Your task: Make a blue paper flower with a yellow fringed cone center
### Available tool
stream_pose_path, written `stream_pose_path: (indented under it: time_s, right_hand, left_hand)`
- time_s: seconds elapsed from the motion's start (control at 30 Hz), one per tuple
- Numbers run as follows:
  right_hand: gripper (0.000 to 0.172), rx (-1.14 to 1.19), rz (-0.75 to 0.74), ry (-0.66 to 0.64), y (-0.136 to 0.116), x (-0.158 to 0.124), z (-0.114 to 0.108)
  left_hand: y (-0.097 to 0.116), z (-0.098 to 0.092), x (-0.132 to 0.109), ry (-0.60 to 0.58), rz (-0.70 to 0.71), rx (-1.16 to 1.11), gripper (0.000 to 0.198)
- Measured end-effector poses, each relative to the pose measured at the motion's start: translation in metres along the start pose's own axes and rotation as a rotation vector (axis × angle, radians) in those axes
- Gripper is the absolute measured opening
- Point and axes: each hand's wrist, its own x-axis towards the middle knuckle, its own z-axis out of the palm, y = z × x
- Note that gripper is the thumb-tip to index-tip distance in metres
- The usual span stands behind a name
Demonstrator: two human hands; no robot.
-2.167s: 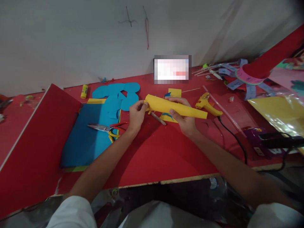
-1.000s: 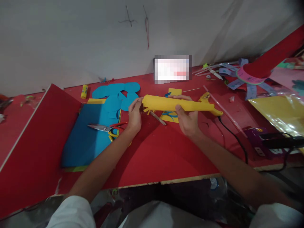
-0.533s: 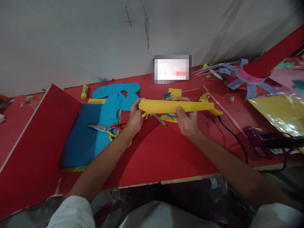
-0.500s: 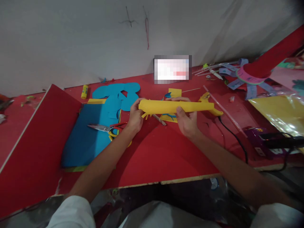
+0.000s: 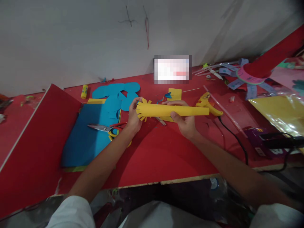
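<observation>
A yellow paper tube point(image 5: 161, 110) lies level in the air above the red table, its left end cut into a fringe of splayed tabs. My left hand point(image 5: 135, 116) is closed at that fringed end, with its fingertips partly behind the tabs. Around the tube's middle, my right hand point(image 5: 185, 120) is wrapped, thumb in front and fingers behind. Past the tube's plain right end lies a yellow glue gun point(image 5: 209, 106) with a black cord. Scissors point(image 5: 104, 127) with red and yellow handles rest on blue paper point(image 5: 80, 139) left of my left hand.
Blue paper cut-outs point(image 5: 128, 101) lie behind my left hand, near a yellow glue stick point(image 5: 84, 91). A blurred-out screen point(image 5: 172, 69) leans on the wall. A red board point(image 5: 35, 142) stands at the left; a purple box point(image 5: 256, 144) sits at the right. The table's front edge point(image 5: 163, 183) is close.
The tube has shifted slightly left and turned, so more of its fringe is spread and visible. My left fingers now sit behind the tabs, and my right hand has moved a little left.
</observation>
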Motion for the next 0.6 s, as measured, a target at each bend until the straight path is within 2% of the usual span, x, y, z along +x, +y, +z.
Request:
stream_pose_path:
  time_s: [0.17,0.3,0.5,0.6]
  right_hand:
    - [0.028,-0.051,-0.023,-0.013,-0.0078,0.0007,0.0008]
    - [0.026,-0.062,-0.043,-0.021,-0.0076,0.0007,-0.0010]
    - [0.028,-0.088,-0.047,-0.042,-0.0062,0.0000,-0.0030]
    - [0.029,-0.089,-0.041,-0.049,-0.0062,-0.0007,-0.0029]
  left_hand:
    - [-0.0068,-0.0016,0.0070,0.052,-0.097,-0.043,0.045]
    - [-0.0091,0.0013,0.0085,0.023,-0.165,-0.161,0.042]
    - [-0.0090,0.0035,0.0049,-0.031,-0.164,-0.083,0.040]
    - [-0.0074,0.0048,0.0036,-0.031,-0.118,-0.068,0.035]
